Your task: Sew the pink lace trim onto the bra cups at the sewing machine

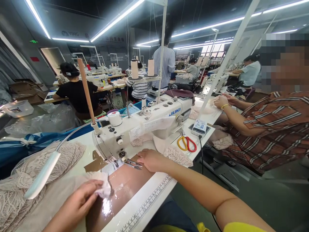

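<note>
My left hand (83, 199) is closed on the edge of a pale, thin fabric piece (105, 185), pinched between thumb and fingers, left of the needle area of a white sewing machine (154, 116). My right hand (152, 160) is low over the brown machine bed (130, 185), fingers loosely bent, with nothing visible in them. Just left of its fingertips lie metal thread snips (131, 163), blades pointing right; whether the fingers touch them I cannot tell. Lace-trimmed fabric (177, 156) lies beside my right wrist.
Scissors (187, 143) with yellow and red handles lie at the right, near a small white device (199, 127) with a cable. A lace pile (60, 158) and a bendable lamp (43, 175) are at left. A co-worker in a striped shirt (277, 129) sits close on the right.
</note>
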`<state>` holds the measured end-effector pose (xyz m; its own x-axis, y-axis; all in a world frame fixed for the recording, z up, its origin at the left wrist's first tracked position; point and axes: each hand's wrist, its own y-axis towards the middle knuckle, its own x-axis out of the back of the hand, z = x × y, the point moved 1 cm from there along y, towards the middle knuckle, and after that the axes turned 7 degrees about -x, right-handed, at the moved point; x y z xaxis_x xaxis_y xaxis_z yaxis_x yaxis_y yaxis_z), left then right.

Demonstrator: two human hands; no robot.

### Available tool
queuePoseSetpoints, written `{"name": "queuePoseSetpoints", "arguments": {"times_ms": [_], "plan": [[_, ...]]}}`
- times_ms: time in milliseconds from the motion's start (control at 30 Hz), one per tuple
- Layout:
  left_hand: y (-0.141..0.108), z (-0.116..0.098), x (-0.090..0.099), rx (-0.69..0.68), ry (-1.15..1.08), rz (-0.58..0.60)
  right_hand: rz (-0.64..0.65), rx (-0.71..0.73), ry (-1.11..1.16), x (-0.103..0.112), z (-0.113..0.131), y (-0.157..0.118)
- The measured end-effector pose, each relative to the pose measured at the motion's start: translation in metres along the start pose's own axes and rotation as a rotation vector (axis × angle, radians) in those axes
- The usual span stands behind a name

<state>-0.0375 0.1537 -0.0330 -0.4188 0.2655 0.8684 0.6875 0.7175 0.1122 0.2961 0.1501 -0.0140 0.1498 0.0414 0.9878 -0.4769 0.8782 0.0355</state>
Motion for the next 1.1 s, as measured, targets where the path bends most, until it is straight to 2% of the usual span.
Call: {"name": "queuePoseSetpoints", "arguments": {"times_ms": [133, 233, 300, 400, 533, 633, 700, 900, 1100], "plan": [[-0.008, -0.04, -0.017, -0.192, -0.052, 0.023, -0.027, -0.011, -0.073, -0.008, 0.012, 0.013], [-0.006, -0.051, -0.022, -0.201, -0.062, -0.01, -0.024, 0.065, -0.122, -0.014, 0.026, 0.021], [-0.005, -0.046, -0.02, -0.161, -0.041, -0.034, -0.009, 0.12, -0.158, -0.016, 0.031, 0.024], [-0.004, -0.026, -0.012, -0.058, 0.016, -0.096, 0.001, 0.174, -0.201, -0.012, 0.028, 0.023], [-0.008, 0.003, 0.0, 0.184, 0.128, -0.263, -0.002, 0.226, -0.228, -0.004, 0.022, 0.013], [-0.013, 0.015, 0.002, 0.397, 0.095, -0.229, -0.033, 0.225, -0.187, -0.002, 0.021, 0.0], [-0.016, 0.017, 0.001, 0.477, -0.012, -0.181, -0.045, 0.183, -0.144, -0.003, 0.02, -0.009], [-0.019, 0.009, -0.005, 0.476, -0.39, -0.197, -0.032, 0.077, -0.071, -0.011, 0.019, -0.023], [-0.024, -0.011, -0.007, 0.429, -0.475, -0.218, -0.035, 0.052, -0.008, -0.011, 0.03, -0.029]]}}
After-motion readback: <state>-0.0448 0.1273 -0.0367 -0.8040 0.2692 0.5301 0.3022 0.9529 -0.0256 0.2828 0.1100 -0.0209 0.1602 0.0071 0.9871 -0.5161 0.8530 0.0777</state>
